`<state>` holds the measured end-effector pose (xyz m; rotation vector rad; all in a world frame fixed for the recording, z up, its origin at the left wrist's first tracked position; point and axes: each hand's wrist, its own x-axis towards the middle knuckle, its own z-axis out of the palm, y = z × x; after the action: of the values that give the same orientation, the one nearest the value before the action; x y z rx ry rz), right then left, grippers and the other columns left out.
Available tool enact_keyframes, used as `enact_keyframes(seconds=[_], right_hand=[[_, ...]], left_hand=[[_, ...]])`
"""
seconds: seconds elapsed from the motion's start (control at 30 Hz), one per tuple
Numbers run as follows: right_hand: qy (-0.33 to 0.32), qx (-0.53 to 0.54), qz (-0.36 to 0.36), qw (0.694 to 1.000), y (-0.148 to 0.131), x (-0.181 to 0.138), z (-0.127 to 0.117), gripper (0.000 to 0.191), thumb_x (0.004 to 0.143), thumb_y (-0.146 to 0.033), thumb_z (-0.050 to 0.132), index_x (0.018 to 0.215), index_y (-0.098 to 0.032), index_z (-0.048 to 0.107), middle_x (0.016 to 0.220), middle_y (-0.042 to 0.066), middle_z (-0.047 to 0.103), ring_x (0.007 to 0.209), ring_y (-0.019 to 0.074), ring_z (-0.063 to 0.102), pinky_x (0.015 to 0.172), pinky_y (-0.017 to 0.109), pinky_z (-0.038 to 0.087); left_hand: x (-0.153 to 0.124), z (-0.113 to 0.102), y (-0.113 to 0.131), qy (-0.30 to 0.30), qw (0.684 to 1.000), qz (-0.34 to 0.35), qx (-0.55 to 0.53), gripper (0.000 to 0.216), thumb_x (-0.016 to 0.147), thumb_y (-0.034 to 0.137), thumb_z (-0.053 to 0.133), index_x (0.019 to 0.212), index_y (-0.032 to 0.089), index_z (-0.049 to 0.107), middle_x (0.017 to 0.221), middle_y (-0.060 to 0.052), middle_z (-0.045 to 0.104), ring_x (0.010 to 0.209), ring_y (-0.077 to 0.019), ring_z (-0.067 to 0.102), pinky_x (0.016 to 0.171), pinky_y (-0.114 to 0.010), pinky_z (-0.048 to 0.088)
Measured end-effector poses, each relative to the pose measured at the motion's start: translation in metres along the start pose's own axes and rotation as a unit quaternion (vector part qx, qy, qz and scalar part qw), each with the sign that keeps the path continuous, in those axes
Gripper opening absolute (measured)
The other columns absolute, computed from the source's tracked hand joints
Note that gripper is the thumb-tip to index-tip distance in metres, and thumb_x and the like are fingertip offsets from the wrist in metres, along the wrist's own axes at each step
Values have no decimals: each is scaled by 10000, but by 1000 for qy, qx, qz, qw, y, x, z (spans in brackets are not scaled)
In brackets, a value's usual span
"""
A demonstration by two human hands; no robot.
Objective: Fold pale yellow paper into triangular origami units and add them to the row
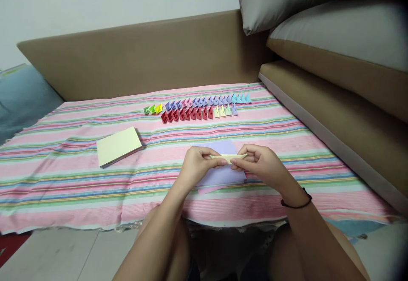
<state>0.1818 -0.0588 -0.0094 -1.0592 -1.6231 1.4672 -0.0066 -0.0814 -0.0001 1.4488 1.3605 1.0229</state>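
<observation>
My left hand (199,164) and my right hand (261,164) both pinch a narrow folded strip of pale yellow paper (228,157), one at each end, just above a lilac sheet (219,164) that lies on the striped cloth (63,174). A stack of pale yellow paper (117,146) rests to the left of my hands. Farther back, two rows of small folded paper pieces (197,106) in green, yellow, purple, pink, blue and red stand side by side.
The striped cloth covers a low brown couch seat with a brown backrest (143,55). Grey and brown cushions (334,38) are stacked at the right. A blue-grey cushion (22,94) lies at the far left. My knees show at the bottom edge.
</observation>
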Motion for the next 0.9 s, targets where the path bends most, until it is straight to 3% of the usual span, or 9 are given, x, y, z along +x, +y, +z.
enact_keyframes(seconds=[0.17,0.3,0.37,0.47,0.53,0.67,0.8,0.9], right_hand=[[-6,37,39,999,-3,2,-2,299,681,-395,716,663,-161,531,636,69,714,619,176,689,578,274,551],[10,58,35,998,-1,3,-1,309,681,-403,717,657,-166,521,632,57,707,615,170,687,578,269,553],[19,74,7,997,1,4,1,314,669,-400,732,655,-169,520,623,45,697,618,171,684,595,278,556],[33,70,-52,996,1,2,4,279,673,-364,745,669,-175,540,638,28,680,638,166,673,618,274,549],[43,56,-88,994,-1,0,6,232,687,-333,742,691,-182,566,679,26,676,683,167,668,649,273,545],[50,40,-125,990,-5,-5,7,167,710,-306,727,726,-199,601,763,29,674,776,183,660,701,288,544],[47,41,-116,991,-4,-6,7,173,706,-294,732,703,-196,590,742,27,673,749,176,658,687,283,538],[39,51,-94,994,-3,-4,3,206,713,-305,725,684,-189,557,684,22,670,674,155,651,642,267,527]], left_hand=[[0,3,3,-8,997,-22,-80,264,592,336,774,706,116,684,617,-49,686,588,-146,642,586,-243,523],[-1,7,4,11,991,-30,-128,506,583,300,788,1031,146,609,593,10,639,575,-125,626,559,-220,493],[-1,9,4,20,993,-17,-116,553,585,289,789,1085,159,590,514,70,522,470,-68,522,471,-169,401],[-3,11,4,40,996,16,-77,435,602,308,779,986,156,643,455,113,278,395,-19,273,393,-163,195],[-4,10,5,51,996,37,-61,370,606,317,776,920,156,665,460,109,231,411,-23,205,401,-185,138],[-5,10,8,63,995,45,-61,321,568,291,799,830,146,683,442,93,339,403,-23,241,398,-187,161],[-5,9,11,53,994,26,-97,297,539,276,811,746,123,664,566,12,586,484,-71,491,462,-189,357],[-4,5,10,20,996,30,-84,372,564,254,799,894,139,671,542,29,583,507,-89,547,485,-183,401]])
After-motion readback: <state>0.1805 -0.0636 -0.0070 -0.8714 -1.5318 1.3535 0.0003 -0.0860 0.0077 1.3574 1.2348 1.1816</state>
